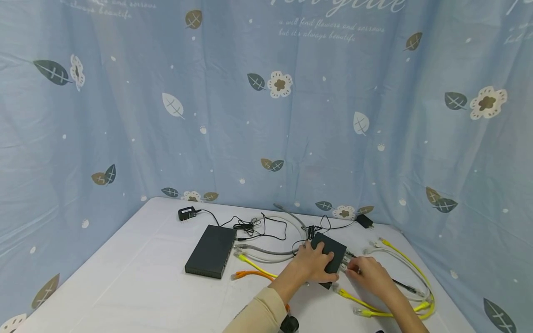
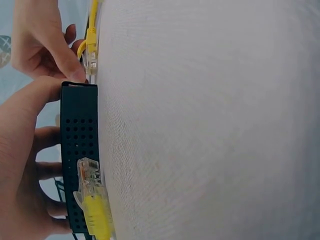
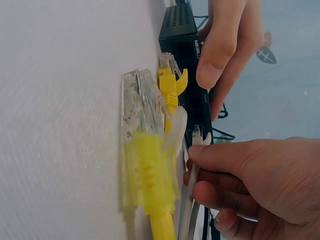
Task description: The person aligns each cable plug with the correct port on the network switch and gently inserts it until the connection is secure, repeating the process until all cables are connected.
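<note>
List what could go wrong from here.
The right hand pinches a slim, pale grey cable at the port side of the black rectangular box; its clear plastic plug might seat crooked.

If the left hand on the box eases off, the box could slide under a push.

A bright yellow, clear-plugged cable lying nearby might catch the right hand.

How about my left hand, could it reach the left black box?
Probably yes: the left black box looks close, with only loose cables between, though the left hand would have to leave the right box.
</note>
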Tool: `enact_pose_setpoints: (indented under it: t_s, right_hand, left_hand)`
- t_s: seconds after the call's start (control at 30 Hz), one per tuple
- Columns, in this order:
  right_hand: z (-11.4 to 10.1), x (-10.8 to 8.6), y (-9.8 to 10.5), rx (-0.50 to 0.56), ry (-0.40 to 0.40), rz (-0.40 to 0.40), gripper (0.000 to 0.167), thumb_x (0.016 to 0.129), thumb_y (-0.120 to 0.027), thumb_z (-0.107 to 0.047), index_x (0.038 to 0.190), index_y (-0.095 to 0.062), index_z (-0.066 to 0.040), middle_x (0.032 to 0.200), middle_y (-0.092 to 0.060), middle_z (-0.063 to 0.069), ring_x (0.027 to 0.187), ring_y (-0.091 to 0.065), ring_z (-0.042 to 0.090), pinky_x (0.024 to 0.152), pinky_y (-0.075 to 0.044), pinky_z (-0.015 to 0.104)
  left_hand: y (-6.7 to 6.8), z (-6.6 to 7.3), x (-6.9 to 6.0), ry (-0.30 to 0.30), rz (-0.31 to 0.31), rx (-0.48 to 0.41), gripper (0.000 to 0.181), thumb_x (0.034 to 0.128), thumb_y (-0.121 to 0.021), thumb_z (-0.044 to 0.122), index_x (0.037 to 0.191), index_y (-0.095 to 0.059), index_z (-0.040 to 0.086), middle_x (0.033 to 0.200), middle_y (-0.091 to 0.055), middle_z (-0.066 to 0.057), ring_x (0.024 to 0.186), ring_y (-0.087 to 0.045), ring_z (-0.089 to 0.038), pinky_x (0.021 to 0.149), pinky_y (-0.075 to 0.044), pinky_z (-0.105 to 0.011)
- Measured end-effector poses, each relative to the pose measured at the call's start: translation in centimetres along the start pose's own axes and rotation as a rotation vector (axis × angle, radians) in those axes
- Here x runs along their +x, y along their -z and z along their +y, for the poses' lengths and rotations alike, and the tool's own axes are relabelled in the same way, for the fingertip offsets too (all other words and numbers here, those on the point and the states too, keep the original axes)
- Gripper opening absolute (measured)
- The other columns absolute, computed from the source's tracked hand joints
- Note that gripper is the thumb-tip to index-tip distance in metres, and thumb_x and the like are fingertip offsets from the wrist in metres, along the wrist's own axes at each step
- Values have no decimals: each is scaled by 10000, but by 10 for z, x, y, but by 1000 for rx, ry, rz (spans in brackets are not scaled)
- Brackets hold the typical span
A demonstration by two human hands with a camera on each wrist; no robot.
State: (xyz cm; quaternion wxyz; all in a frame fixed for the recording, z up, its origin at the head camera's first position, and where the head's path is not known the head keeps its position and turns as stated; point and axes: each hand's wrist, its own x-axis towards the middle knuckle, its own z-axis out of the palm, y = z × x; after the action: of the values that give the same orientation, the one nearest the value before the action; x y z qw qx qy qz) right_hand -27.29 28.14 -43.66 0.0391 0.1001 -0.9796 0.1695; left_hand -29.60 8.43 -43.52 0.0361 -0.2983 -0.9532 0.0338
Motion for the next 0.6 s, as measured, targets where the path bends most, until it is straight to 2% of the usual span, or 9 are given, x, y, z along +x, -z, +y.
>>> enact_pose_setpoints:
  t_s: [0.33,0.6]
  right_hand:
    - [0,1,-2,0,12,1,69,853,-736,-102,787,-722,-115,700,-637,-69,606,-549,50,541,-449,233]
    - [0,2,-4,-13,-6,1,89,847,-733,-83,782,-706,-138,679,-608,-70,595,-531,69,531,-430,241]
  left_hand:
    - [0,1,0,-3,-4,17,689,866,-429,776,1470,-403,444,1533,-393,14,1319,-482,-377,999,-469,-468]
    - [1,1,0,0,-2,3,681,868,-431,774,1466,-406,448,1534,-392,16,1318,-478,-380,996,-467,-472]
